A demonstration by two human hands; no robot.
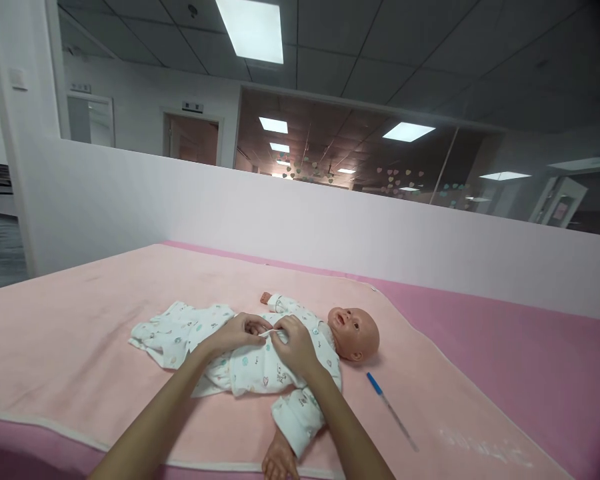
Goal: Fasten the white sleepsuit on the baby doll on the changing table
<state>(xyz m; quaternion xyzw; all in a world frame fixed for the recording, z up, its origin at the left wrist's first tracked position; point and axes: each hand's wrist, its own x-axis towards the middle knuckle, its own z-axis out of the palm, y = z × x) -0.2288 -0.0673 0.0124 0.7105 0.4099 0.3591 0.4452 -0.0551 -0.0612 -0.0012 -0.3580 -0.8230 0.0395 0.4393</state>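
both hands meet on the chest of a doll lying on its back on a pink blanket. left hand rests on the doll's belly side, fingers curled and pinching the edge of the white printed romper at the front opening. right hand is just beside it, touching or nearly touching the left, fingers also closed on the same strip of romper fabric at the chest. doll sits directly under both hands; its head lies just right of the right hand, face up, legs end stretched out left of the left hand. one doll arm reaches up beyond the hands, small hand bare past the sleeve; the other arm lies nearer than the right hand, under the right forearm, its bare hand near the bottom edge of the view. romper is loose and rumpled left of the left hand. a pen with a blue cap lies on the blanket right of the right forearm, near the doll's head but apart from it. beyond the hands, a white partition runs across. darker pink surface shows right of the blanket.
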